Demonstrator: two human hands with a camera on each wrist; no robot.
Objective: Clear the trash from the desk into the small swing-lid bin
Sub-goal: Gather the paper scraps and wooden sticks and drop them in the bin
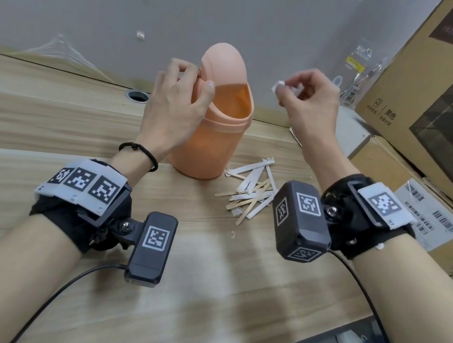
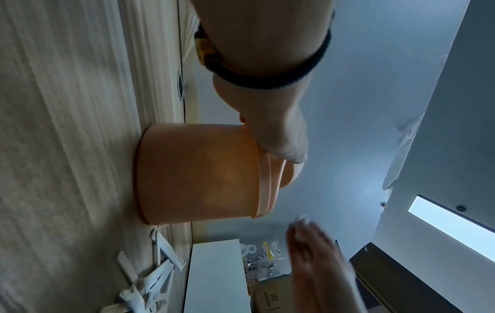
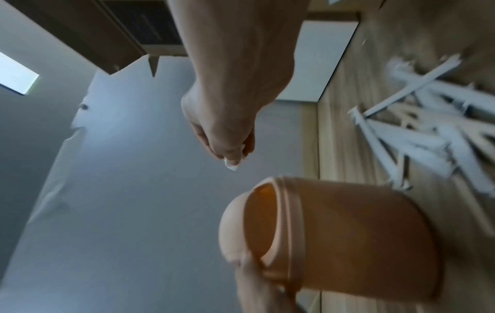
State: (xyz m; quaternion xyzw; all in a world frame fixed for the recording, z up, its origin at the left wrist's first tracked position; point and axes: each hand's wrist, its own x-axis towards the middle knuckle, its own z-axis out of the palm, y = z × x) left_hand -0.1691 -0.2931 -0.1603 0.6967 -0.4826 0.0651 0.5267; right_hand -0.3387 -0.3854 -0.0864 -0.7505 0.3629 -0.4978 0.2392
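A small peach swing-lid bin [image 1: 212,139] stands on the wooden desk [image 1: 203,271]. My left hand [image 1: 200,78] grips its domed lid [image 1: 226,58] from the left, thumb on the flap, and the orange opening [image 1: 236,99] shows. My right hand [image 1: 284,89] hovers to the right of the lid and pinches a crumpled white paper scrap [image 1: 278,86]. The right wrist view shows the scrap [image 3: 233,165] at my fingertips above the bin's mouth [image 3: 259,222]. In the left wrist view the left hand [image 2: 278,137] is on the bin's [image 2: 198,173] top.
A pile of wooden sticks and white paper wrappers [image 1: 252,190] lies just right of the bin. Cardboard boxes [image 1: 438,101] stack up at the right edge, a white box [image 1: 350,131] beside them. A cable hole [image 1: 137,95] sits in the raised back ledge. The wall stands close behind.
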